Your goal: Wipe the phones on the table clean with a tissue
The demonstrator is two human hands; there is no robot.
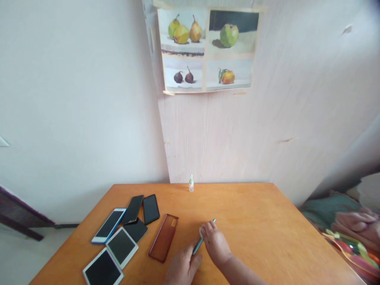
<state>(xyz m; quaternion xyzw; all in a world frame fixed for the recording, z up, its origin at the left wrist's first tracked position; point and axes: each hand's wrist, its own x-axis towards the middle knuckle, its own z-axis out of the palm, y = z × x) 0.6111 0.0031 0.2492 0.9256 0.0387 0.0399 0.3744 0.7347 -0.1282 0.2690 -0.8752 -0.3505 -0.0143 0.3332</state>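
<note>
Low in the middle of the view, my left hand is closed around the near end of a slim teal object. It shows as a narrow strip, and its kind is hard to make out. My right hand is closed over its upper part, with the tip showing beyond the fingers. A small white bit shows at the right fingers; I cannot tell what it is. Just left of my hands lies a clear reddish-brown phone case, flat on the wooden table.
Several phones lie at the table's left: a white-and-blue one, dark ones, and two white-framed devices near the front. A small dropper bottle stands at the back edge by the wall. Cloth items lie beyond the right edge.
</note>
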